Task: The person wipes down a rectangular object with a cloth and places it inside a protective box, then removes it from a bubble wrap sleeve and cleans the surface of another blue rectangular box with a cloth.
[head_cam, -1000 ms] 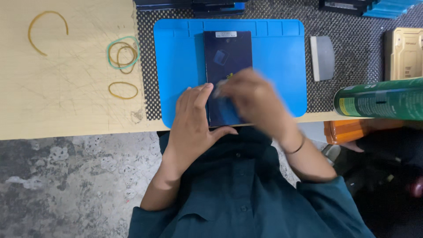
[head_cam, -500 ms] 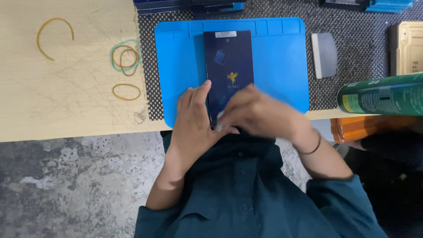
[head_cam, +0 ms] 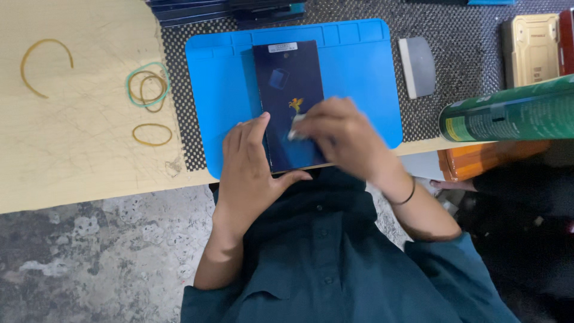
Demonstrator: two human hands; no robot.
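Note:
A dark blue flat box (head_cam: 288, 90) lies lengthwise on a bright blue work mat (head_cam: 359, 72) at the table's near edge. My left hand (head_cam: 248, 164) rests on the mat along the box's left side, thumb hooked under its near end. My right hand (head_cam: 338, 134) lies over the lower right part of the box, fingers closed on a small white piece (head_cam: 296, 128) pressed against the box's face. What that piece is stays unclear.
Several rubber bands (head_cam: 148, 90) lie on the wooden tabletop to the left. A grey scraper (head_cam: 417, 66) sits right of the mat on a black mesh pad. A green can (head_cam: 508, 110) and a gold case (head_cam: 531, 48) stand at right. Dark boxes (head_cam: 227, 9) are stacked behind.
My right hand has slid up the box from its near end toward the middle. The left hand has kept its place at the box's left side.

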